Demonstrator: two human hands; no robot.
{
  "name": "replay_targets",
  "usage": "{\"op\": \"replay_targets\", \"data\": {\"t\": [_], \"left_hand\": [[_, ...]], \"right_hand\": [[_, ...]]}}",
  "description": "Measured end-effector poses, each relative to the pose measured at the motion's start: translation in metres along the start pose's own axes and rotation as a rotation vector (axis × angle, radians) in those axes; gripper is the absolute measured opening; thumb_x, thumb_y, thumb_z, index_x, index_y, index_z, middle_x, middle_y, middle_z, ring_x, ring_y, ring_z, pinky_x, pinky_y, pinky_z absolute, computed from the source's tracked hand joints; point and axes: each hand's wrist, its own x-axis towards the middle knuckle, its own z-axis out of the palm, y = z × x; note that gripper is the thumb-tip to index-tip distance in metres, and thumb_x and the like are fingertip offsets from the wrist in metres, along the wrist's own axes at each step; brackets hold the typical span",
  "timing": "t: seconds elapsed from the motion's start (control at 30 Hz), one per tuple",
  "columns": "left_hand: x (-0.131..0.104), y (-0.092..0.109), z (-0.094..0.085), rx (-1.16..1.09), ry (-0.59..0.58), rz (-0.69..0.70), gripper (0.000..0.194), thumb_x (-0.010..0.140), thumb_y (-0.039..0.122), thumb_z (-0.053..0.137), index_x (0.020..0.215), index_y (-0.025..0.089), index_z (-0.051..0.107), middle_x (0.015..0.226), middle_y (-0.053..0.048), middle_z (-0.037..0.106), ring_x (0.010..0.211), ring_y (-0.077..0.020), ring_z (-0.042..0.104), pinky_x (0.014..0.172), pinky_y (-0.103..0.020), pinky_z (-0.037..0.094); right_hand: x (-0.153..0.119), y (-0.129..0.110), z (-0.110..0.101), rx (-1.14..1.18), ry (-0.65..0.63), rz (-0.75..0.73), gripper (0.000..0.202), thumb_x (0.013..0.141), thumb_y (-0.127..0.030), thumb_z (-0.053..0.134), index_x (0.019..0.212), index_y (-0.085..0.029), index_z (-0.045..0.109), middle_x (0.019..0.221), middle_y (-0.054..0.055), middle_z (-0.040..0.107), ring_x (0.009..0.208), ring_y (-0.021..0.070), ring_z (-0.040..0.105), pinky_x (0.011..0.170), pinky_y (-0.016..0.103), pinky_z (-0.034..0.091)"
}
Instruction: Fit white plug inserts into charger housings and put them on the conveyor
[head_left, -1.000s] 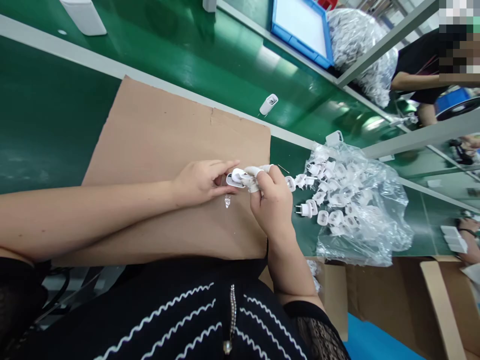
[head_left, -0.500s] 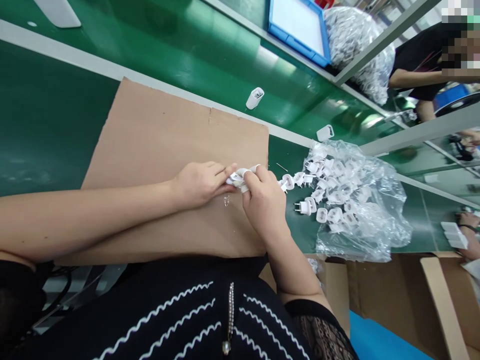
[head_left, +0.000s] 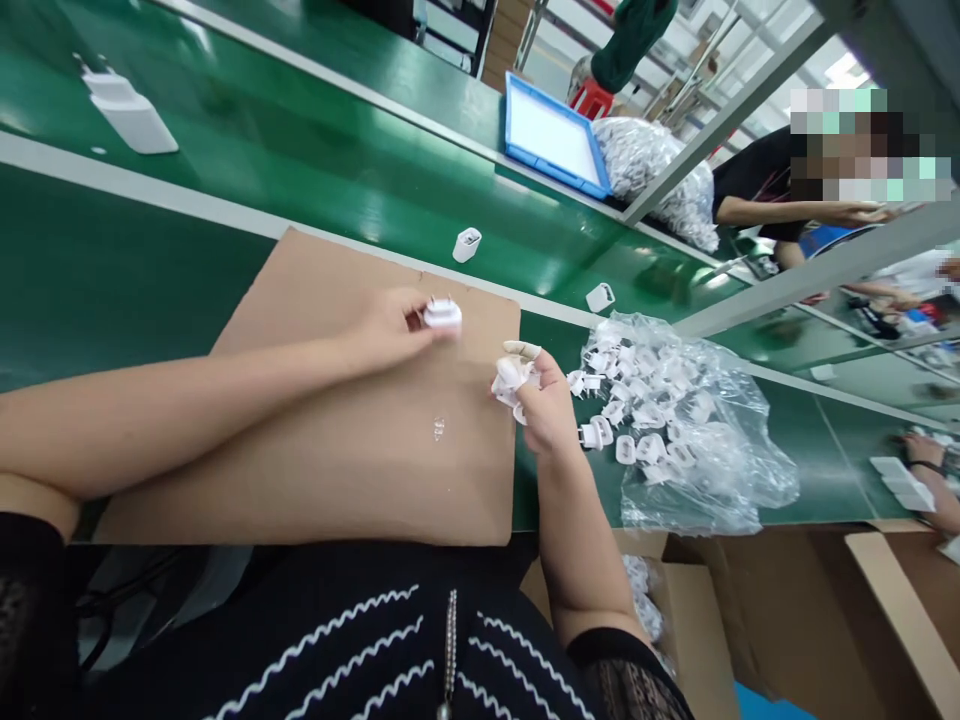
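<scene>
My left hand point(head_left: 401, 322) is closed around a white plug adapter point(head_left: 444, 316), its two pins facing away from me, above the cardboard sheet point(head_left: 352, 450). To the right, near the sheet's edge, my right hand point(head_left: 546, 400) grips one or more white plastic plug parts point(head_left: 514, 380); their exact shape is partly hidden by the fingers. Pale finger covers show on that hand. Tiny clear pieces point(head_left: 439, 429) lie on the cardboard between and below the hands. Beside my right hand, many white plug heads point(head_left: 637, 375) are heaped on a clear plastic bag point(head_left: 705, 510).
Two white charger bodies point(head_left: 466, 245) point(head_left: 600, 297) stand on the green bench behind a pale rail. A plug charger point(head_left: 135, 112) lies far left. At the back are a blue tray point(head_left: 555, 140) and a full bag point(head_left: 656, 170). A co-worker point(head_left: 765, 190) sits beyond the metal post.
My hands, together before, have separated. The left has moved away and forward with a plug adapter; the right stays near the cardboard's edge holding white parts. The camera view has tilted up slightly.
</scene>
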Motion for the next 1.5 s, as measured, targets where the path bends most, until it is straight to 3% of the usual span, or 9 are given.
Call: {"op": "replay_targets", "data": {"t": [0.2, 0.33, 0.47, 0.57, 0.77, 0.93, 1.17, 1.37, 1.5], "left_hand": [[0.101, -0.036, -0.052, 0.364, 0.224, -0.229, 0.057, 0.085, 0.061, 0.068, 0.113, 0.011, 0.064, 0.096, 0.001, 0.063, 0.082, -0.0112, 0.044, 0.070, -0.027, 0.032], [0.129, -0.047, -0.069, 0.387, 0.253, -0.294, 0.059, 0.085, 0.065, 0.066, 0.106, 0.010, 0.060, 0.093, 0.000, 0.055, 0.088, -0.0132, 0.040, 0.075, -0.031, 0.029], [0.124, -0.041, -0.060, 0.446, 0.363, -0.107, 0.071, 0.087, 0.069, 0.063, 0.127, 0.013, 0.047, 0.119, 0.000, 0.051, 0.117, -0.0199, 0.033, 0.094, -0.038, 0.027], [0.125, -0.034, -0.041, 0.515, 0.270, 0.183, 0.070, 0.090, 0.061, 0.062, 0.138, 0.015, 0.041, 0.138, -0.003, 0.046, 0.127, -0.0246, 0.031, 0.106, -0.043, 0.025], [0.144, -0.026, -0.019, 0.451, 0.039, 0.018, 0.057, 0.082, 0.035, 0.067, 0.133, 0.009, 0.058, 0.119, -0.014, 0.063, 0.111, -0.0294, 0.053, 0.096, -0.044, 0.043], [0.090, -0.003, -0.014, 0.396, 0.017, 0.137, 0.061, 0.077, 0.036, 0.069, 0.137, 0.021, 0.062, 0.107, -0.008, 0.059, 0.090, -0.0225, 0.061, 0.086, -0.038, 0.050], [-0.024, 0.030, 0.012, 0.216, -0.131, 0.153, 0.046, 0.073, 0.058, 0.078, 0.095, 0.018, 0.066, 0.101, -0.006, 0.055, 0.081, -0.0198, 0.059, 0.072, -0.034, 0.052], [-0.049, 0.026, 0.016, 0.156, -0.273, 0.166, 0.067, 0.070, 0.054, 0.084, 0.123, 0.021, 0.060, 0.122, -0.010, 0.054, 0.096, -0.0242, 0.063, 0.081, -0.038, 0.055], [-0.053, 0.016, 0.017, 0.036, -0.344, 0.237, 0.047, 0.089, 0.047, 0.068, 0.128, 0.022, 0.062, 0.114, -0.009, 0.059, 0.086, -0.0188, 0.064, 0.074, -0.032, 0.054]], "right_hand": [[0.010, 0.004, -0.001, 0.275, -0.074, 0.236, 0.058, 0.055, -0.026, 0.086, 0.105, -0.026, 0.058, 0.097, 0.001, 0.071, 0.078, 0.0173, 0.069, 0.065, 0.032, 0.058], [0.010, 0.007, 0.003, 0.235, -0.110, 0.210, 0.052, 0.050, -0.025, 0.091, 0.092, -0.023, 0.059, 0.089, 0.000, 0.068, 0.082, 0.0187, 0.071, 0.066, 0.030, 0.057], [0.010, 0.009, 0.002, 0.203, -0.119, 0.131, 0.056, 0.051, -0.027, 0.091, 0.099, -0.023, 0.061, 0.083, -0.002, 0.068, 0.068, 0.0138, 0.066, 0.062, 0.028, 0.052], [0.012, 0.014, 0.003, 0.090, -0.079, 0.087, 0.043, 0.057, -0.031, 0.089, 0.090, -0.020, 0.063, 0.081, 0.001, 0.070, 0.064, 0.0131, 0.062, 0.063, 0.029, 0.051], [0.014, 0.016, 0.000, -0.079, -0.055, 0.026, 0.035, 0.060, -0.033, 0.086, 0.086, -0.020, 0.067, 0.079, 0.000, 0.069, 0.070, 0.0143, 0.063, 0.066, 0.027, 0.050], [0.010, 0.007, -0.006, 0.149, -0.078, 0.064, 0.051, 0.052, -0.029, 0.092, 0.094, -0.023, 0.063, 0.087, -0.002, 0.068, 0.073, 0.0133, 0.063, 0.068, 0.027, 0.054], [0.004, -0.003, -0.007, 0.261, -0.232, 0.142, 0.046, 0.053, -0.033, 0.092, 0.088, -0.023, 0.063, 0.085, -0.002, 0.067, 0.070, 0.0133, 0.063, 0.066, 0.030, 0.056], [0.000, -0.002, -0.005, -0.006, -0.172, 0.029, 0.034, 0.062, -0.033, 0.085, 0.088, -0.022, 0.067, 0.092, 0.003, 0.071, 0.077, 0.0170, 0.065, 0.072, 0.033, 0.054], [0.002, 0.006, -0.007, -0.514, -0.024, -0.217, 0.014, 0.079, -0.029, 0.070, 0.091, -0.021, 0.068, 0.096, 0.006, 0.073, 0.086, 0.0197, 0.066, 0.079, 0.036, 0.053]]}}
